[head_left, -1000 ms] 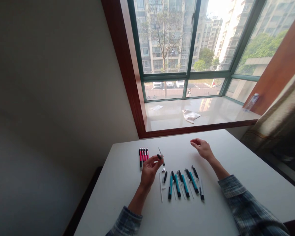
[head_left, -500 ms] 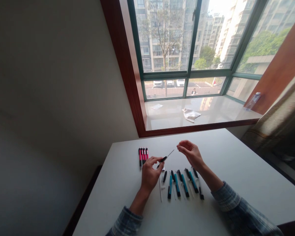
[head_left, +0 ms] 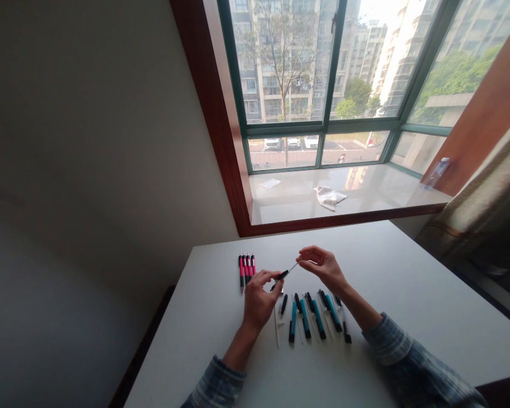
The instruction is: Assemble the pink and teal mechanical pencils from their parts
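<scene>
Between the thumb and fingers of my left hand [head_left: 257,303] is a black pen part [head_left: 283,275], tilted up to the right. A thin refill [head_left: 293,266] sticks out of its upper end. My right hand [head_left: 326,270] pinches at the free tip of that refill; whether a tiny part is also between those fingertips is too small to tell. Below both hands lie several teal pen barrels [head_left: 319,323] with black ends, with slim refills among them. A loose black grip [head_left: 284,304] and a white refill [head_left: 276,328] rest near my left wrist.
Several pink and black pens [head_left: 241,272] lie side by side beyond my left hand on the white table [head_left: 187,340]. Behind the table, a window sill [head_left: 289,212] bears a white cloth [head_left: 329,197] and a clear bottle [head_left: 437,173]. A curtain [head_left: 471,192] hangs at the right.
My right hand has moved left and slightly down, so its pinched fingertips now meet the refill's tip. My left hand holds the black pen part almost unmoved.
</scene>
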A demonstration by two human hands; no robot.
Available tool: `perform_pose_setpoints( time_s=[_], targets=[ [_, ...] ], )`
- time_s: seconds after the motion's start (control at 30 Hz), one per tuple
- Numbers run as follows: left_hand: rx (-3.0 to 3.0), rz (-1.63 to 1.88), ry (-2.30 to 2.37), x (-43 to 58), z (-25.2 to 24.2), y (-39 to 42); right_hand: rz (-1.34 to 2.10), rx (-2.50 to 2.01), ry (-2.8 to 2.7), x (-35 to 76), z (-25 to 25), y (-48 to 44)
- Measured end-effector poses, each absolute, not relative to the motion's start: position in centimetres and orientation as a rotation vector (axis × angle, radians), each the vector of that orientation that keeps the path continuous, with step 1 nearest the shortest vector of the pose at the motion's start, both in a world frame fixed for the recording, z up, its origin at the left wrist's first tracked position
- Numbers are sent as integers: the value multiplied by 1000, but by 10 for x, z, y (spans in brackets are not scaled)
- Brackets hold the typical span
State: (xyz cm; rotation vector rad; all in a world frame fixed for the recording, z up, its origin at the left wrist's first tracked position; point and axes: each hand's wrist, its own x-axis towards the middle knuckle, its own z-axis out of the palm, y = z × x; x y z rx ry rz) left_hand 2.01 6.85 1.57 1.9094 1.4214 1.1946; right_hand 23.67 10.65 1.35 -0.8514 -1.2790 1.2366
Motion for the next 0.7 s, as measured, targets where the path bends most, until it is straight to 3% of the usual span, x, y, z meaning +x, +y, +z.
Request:
perform_pose_setpoints(
  time_s=[0.47,0.7],
  targets=[
    [2002,1134,1342,25,24,64,1218,-833,-1634,222,11,99],
    [1970,1170,1389,23,18,65,1266,-761,-1209,237,21,106]
  ],
)
